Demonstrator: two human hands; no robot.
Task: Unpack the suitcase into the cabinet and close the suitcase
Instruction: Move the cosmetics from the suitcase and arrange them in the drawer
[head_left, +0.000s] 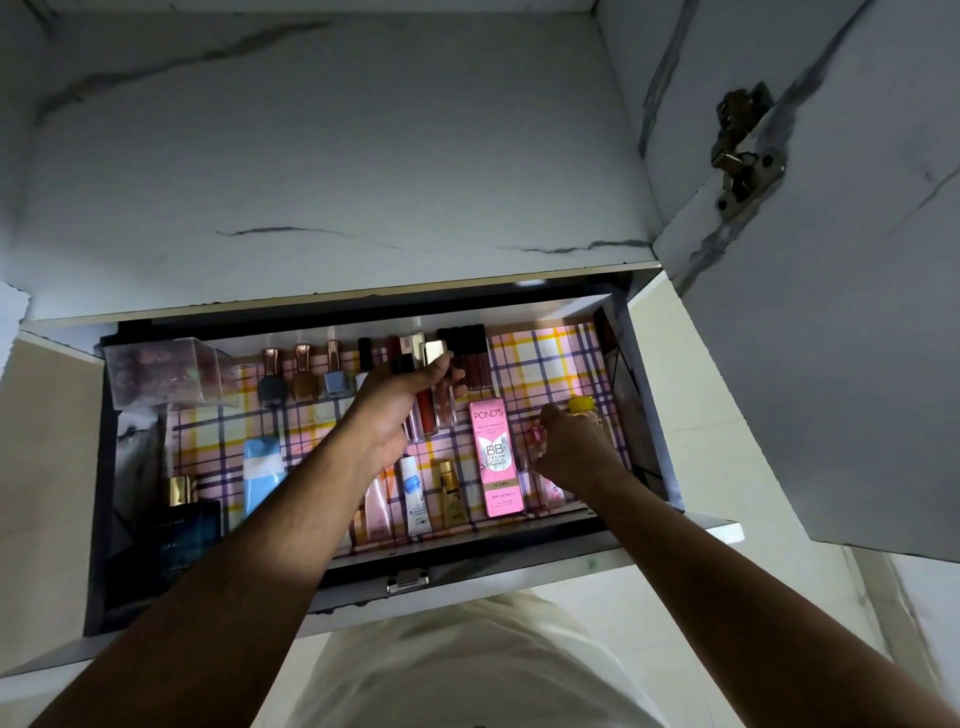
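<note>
Cabinet drawer (644, 405), lined in plaid, already holding nail polishes (304, 376), tubes (415, 496) and a pink box (496, 457). The left hand (400, 410) grips a bundle of lip-gloss tubes (431, 410); the right hand (571, 447) curls around a small yellow-capped bottle (582, 404). The suitcase is out of view, so what remains to unpack cannot be told; closing it appears still ahead.

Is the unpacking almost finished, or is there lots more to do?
A good bit looks done: nail polish bottles, tubes and a pink Pond's box already lie on the checked liner of the drawer. In hand now: the left hand grips several lip gloss tubes, and the right hand holds a small pink item. The suitcase is out of view, so what is left cannot be told.
</note>
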